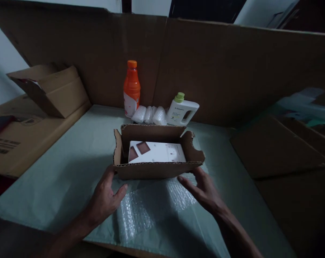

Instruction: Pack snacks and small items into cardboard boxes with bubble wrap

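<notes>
An open-topped cardboard box (pixel 157 171) stands in front of me with a white carton (pixel 159 152) lying inside it; the carton has brown squares printed on it. My left hand (pixel 106 197) has its fingers against the box's lower left end, with the thumb spread away. At the lower right end, the fingers of my right hand (pixel 204 191) are on the box, and that thumb also points free. The two hands hold the box between them, though their fingertips are partly hidden. A bubble wrap sheet (pixel 141 211) lies flat just in front of the box.
Behind the box are an orange bottle (pixel 132 89), a white jug (pixel 182 111) with a green cap, and bubble-wrapped items (pixel 150 114). Cardboard boxes (pixel 62 89) stand at the left, and a large carton (pixel 291 154) at the right. A tall cardboard wall (pixel 218 68) closes the back.
</notes>
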Action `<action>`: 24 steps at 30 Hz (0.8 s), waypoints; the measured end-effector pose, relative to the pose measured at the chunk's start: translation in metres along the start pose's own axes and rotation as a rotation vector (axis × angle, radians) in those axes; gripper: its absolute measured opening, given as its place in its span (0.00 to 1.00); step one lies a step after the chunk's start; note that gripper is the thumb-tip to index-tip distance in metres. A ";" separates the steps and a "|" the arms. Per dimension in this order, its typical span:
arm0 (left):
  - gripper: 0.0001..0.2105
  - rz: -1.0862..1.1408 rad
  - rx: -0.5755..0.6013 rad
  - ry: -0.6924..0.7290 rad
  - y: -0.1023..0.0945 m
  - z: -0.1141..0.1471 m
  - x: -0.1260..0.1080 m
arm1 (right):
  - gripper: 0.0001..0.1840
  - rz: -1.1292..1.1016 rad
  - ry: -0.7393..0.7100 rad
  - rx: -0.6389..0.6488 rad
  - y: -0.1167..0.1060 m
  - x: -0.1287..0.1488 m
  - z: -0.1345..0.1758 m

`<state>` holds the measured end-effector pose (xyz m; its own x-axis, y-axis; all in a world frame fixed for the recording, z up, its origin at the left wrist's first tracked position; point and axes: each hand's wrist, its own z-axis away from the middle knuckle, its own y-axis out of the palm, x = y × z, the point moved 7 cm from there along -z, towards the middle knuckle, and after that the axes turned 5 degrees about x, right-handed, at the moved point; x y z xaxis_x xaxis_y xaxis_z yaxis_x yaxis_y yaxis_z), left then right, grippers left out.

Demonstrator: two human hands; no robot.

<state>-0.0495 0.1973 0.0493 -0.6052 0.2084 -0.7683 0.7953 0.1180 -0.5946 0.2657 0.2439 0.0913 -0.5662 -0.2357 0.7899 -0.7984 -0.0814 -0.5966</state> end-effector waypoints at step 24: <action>0.28 0.447 0.294 -0.054 0.024 0.060 -0.045 | 0.32 -0.423 0.028 0.000 0.057 0.009 -0.079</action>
<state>-0.0053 0.1325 0.0551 -0.2167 0.1249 -0.9682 0.9376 -0.2497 -0.2421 0.1989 0.3132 0.0759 -0.1943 -0.1554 0.9686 -0.9615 -0.1654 -0.2194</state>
